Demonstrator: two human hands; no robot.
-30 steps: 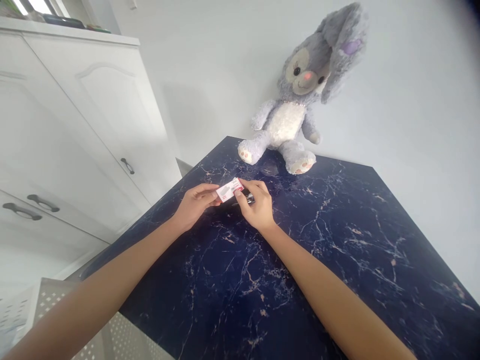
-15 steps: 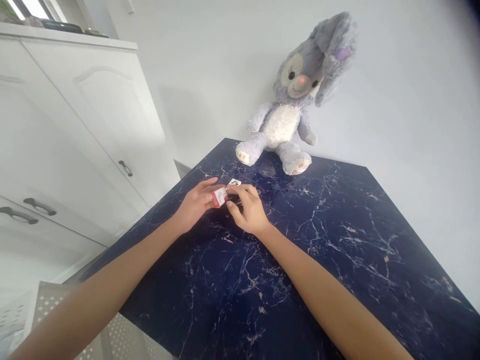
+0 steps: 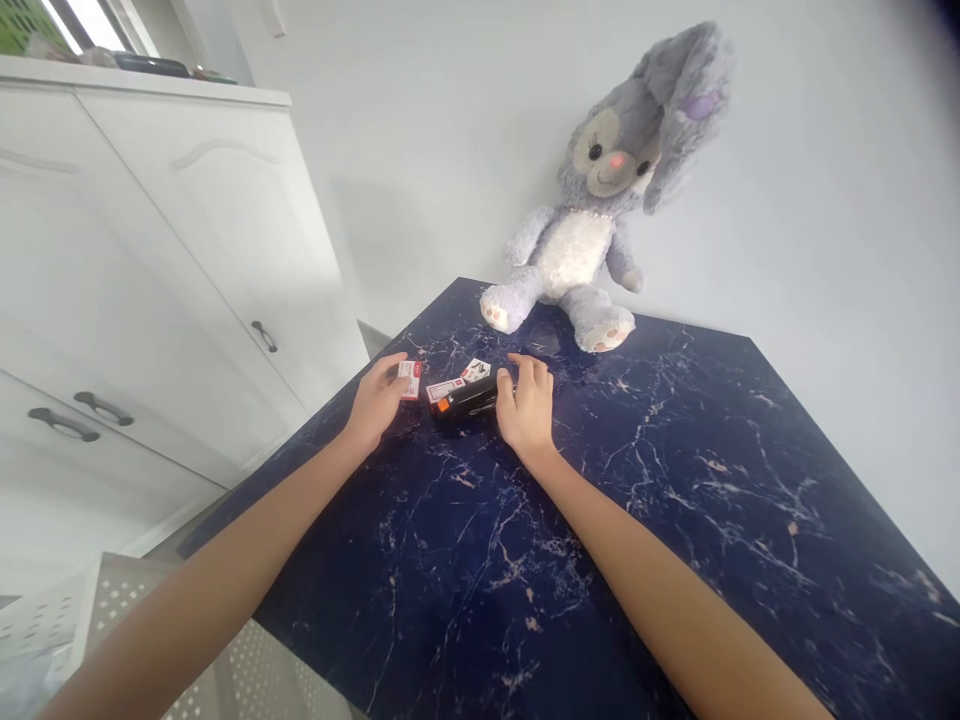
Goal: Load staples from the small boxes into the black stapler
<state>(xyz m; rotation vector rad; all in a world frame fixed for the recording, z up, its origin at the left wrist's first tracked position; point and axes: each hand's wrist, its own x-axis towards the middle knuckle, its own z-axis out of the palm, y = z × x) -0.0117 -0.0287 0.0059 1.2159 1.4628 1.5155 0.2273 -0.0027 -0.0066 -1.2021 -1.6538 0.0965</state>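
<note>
At the lower left of the frame, a perforated basket (image 3: 112, 590) stands below the edge of the dark blue marbled counter (image 3: 480, 560), whose bare near part fills the bottom centre. Both forearms reach over it to the middle of the frame. The left hand (image 3: 373, 402) has its fingers closed in a pinch on a small red-and-white carton (image 3: 412, 378), just left of centre. The right hand (image 3: 527, 408) rests at the right end of a black case (image 3: 472, 396) with an orange patch (image 3: 443, 405) on its left end; these fingers are partly spread and loosely bent, and I cannot tell whether they grip the case or merely touch it. Along the case's far side lie a white label-like piece with a red edge (image 3: 444, 388) and a white packet with a dark picture (image 3: 477, 370)

For good handling, I would judge a light pinch on the carton's edges best, since thin card could dent, with the right hand keeping the case steady and the loose pieces left undisturbed

Farther back, a grey plush rabbit (image 3: 576, 250) sits at the counter's far edge against the pale wall (image 3: 420, 120), and a white cabinet (image 3: 202, 230) fills the upper left
</note>
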